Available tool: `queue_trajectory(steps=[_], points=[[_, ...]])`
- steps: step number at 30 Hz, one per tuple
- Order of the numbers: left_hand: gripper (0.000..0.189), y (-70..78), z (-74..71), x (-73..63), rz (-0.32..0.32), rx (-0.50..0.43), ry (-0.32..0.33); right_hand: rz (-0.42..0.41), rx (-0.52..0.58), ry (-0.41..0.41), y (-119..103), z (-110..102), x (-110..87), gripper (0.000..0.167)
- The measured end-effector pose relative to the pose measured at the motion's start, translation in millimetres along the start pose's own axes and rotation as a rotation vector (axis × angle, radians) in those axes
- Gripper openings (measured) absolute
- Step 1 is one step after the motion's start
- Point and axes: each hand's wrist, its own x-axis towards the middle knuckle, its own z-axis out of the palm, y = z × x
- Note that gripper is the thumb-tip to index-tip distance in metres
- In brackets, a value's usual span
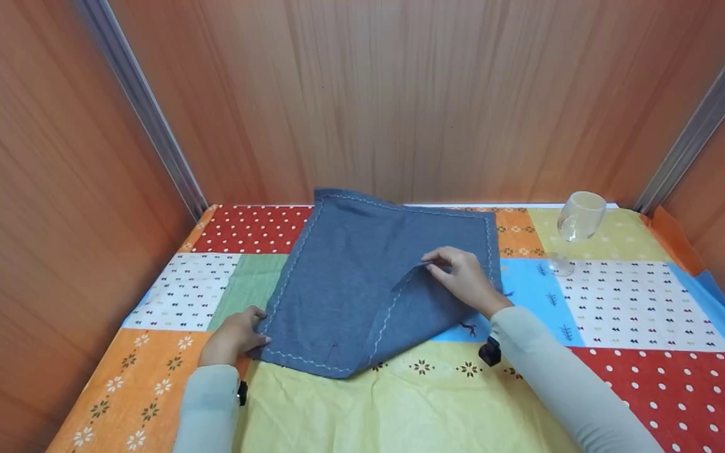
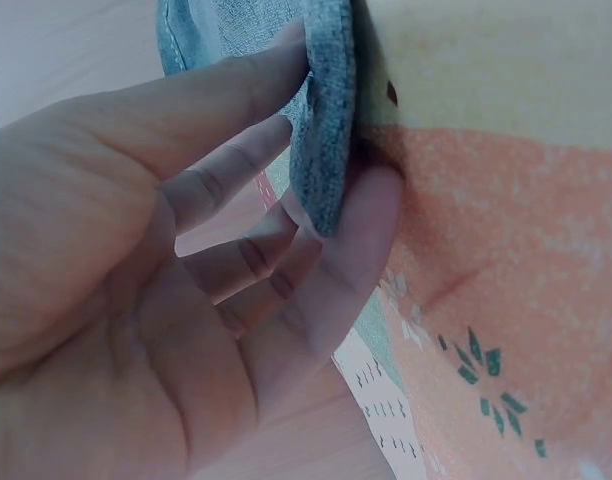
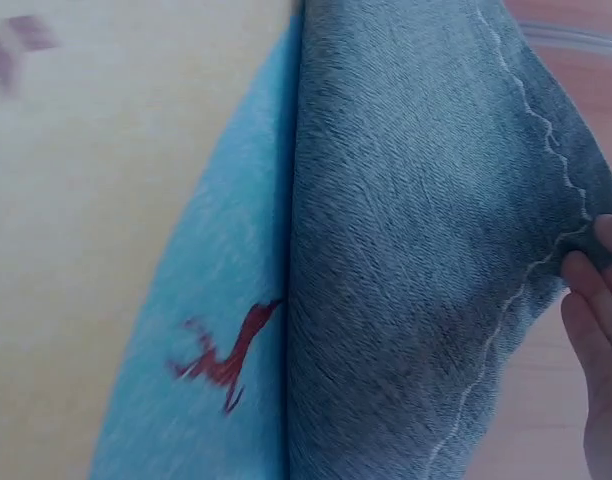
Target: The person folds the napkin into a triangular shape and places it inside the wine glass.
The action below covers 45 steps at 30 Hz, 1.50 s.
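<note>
Hands well apart: the left hand [image 1: 235, 336] pinches the near-left corner of the white-stitched blue-grey cloth [image 1: 337, 270], spread across the patchwork tablecloth [image 1: 450, 409]; the right hand [image 1: 461, 274] pinches a raised, folded-over corner!

Pinched in both grips: cloth [image 1: 343, 264], matt, coarsely woven | spread beneath: tablecloth [image 1: 312, 409], printed fabric, lightly creased | right of grips: glass [image 1: 581, 217], clear, glossy | behind: wall [image 1: 400, 94], smooth, wood-grained; strip [image 1: 141, 100], metallic
</note>
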Motion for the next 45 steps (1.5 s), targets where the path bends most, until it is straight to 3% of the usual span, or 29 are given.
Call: queue_trajectory(steps=[11, 13, 15, 20, 23, 27, 33, 39, 42, 45], points=[[0.051, -1.5, -1.3, 0.1, -0.024, -0.011, -0.022, -0.051, 0.060, 0.060, -4.8, 32.4, 19.5, 0.011], [0.052, -1.0, -1.1, 0.4, -0.015, -0.004, -0.020, -0.051, 0.065, 0.039, -6.0, 36.8, 21.5, 0.013], [0.052, -0.7, -0.2, 0.6, -0.017, -0.002, -0.023, -0.009, 0.070, -0.057, -7.6, 39.3, 21.3, 0.024], [0.051, -2.3, 1.6, 0.6, -0.017, -0.004, -0.020, 0.219, 0.031, -0.468, -8.5, 42.0, 13.2, 0.074], [0.051, -2.4, 2.4, 0.8, -0.003, 0.001, -0.011, 0.280, -0.013, -0.581, -4.8, 41.9, 8.0, 0.077], [0.050, -1.8, 2.0, 0.8, -0.010, -0.001, -0.010, 0.291, -0.085, -0.545, -0.5, 35.5, 6.7, 0.065], [0.050, -2.0, 0.7, 0.7, -0.017, -0.008, -0.018, 0.337, -0.285, -0.449, 6.1, 13.7, 9.3, 0.049], [0.050, -1.9, 0.2, 0.0, -0.011, -0.015, -0.025, 0.428, -0.457, -0.477, 17.5, -10.5, 8.7, 0.044], [0.050, -1.8, 0.3, -0.5, -0.007, -0.015, -0.026, 0.471, -0.486, -0.478, 26.8, -19.1, 7.7, 0.035], [0.050, -2.4, 0.5, -0.7, -0.003, -0.014, -0.023, 0.503, -0.439, -0.444, 35.0, -23.5, 6.5, 0.031]])
